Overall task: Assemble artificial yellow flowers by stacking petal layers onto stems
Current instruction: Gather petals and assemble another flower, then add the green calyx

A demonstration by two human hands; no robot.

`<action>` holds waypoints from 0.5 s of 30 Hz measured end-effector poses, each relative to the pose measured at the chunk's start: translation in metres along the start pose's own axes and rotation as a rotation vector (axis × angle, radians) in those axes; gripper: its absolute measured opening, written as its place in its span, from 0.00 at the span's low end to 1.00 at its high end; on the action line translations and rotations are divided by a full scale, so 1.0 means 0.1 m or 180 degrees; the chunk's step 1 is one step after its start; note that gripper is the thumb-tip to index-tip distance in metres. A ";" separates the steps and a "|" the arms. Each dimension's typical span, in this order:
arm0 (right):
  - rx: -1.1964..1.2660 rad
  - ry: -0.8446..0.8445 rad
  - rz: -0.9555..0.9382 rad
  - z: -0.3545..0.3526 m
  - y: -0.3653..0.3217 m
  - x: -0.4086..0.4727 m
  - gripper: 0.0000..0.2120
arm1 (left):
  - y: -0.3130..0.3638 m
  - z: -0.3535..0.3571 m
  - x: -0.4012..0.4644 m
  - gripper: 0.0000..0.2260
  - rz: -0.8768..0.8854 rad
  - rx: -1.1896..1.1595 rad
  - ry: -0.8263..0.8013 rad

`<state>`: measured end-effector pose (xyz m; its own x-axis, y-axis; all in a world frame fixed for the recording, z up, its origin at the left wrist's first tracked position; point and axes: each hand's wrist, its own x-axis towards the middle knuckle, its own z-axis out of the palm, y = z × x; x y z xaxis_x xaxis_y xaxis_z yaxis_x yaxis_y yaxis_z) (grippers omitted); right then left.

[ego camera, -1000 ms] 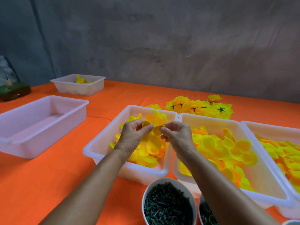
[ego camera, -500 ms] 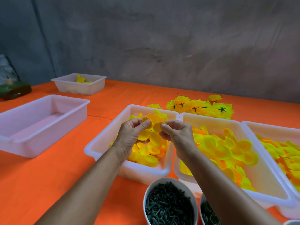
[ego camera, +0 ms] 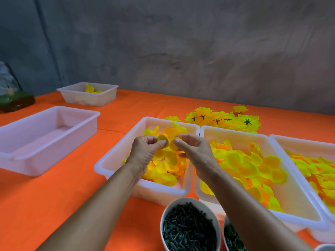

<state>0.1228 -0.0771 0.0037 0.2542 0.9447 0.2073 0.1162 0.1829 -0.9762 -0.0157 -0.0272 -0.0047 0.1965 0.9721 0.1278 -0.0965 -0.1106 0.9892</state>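
My left hand and my right hand meet over a white tray of small yellow petal layers. Both pinch a small yellow petal piece between thumb and fingers, just above the heap. To the right stands a second tray with larger yellow petal layers, and a third tray at the right edge. A round white cup of dark green stems sits at the bottom centre. Finished yellow flowers lie behind the trays.
An orange table holds it all. A large white tub stands at the left, a smaller tub with a few yellow pieces at the back left. A second cup of green parts sits beside the stem cup. A grey wall rises behind.
Both hands have stayed over the small-petal tray, working the yellow piece between their fingertips; the fingers have shifted slightly on it.
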 end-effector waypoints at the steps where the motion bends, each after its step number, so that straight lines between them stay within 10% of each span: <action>1: -0.0077 -0.0013 -0.0035 -0.01 0.00 0.00 0.01 | 0.00 0.01 -0.01 0.03 0.0080 0.0029 -0.0006; 15: -0.0555 -0.0003 -0.0150 -0.02 0.03 -0.01 0.08 | 0.01 0.07 -0.06 0.05 0.0160 0.0169 -0.0465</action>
<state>0.1251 -0.0783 0.0007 0.2435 0.9365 0.2525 0.2929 0.1771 -0.9396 -0.0101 -0.0348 -0.0037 0.3329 0.9251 0.1826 -0.0588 -0.1730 0.9832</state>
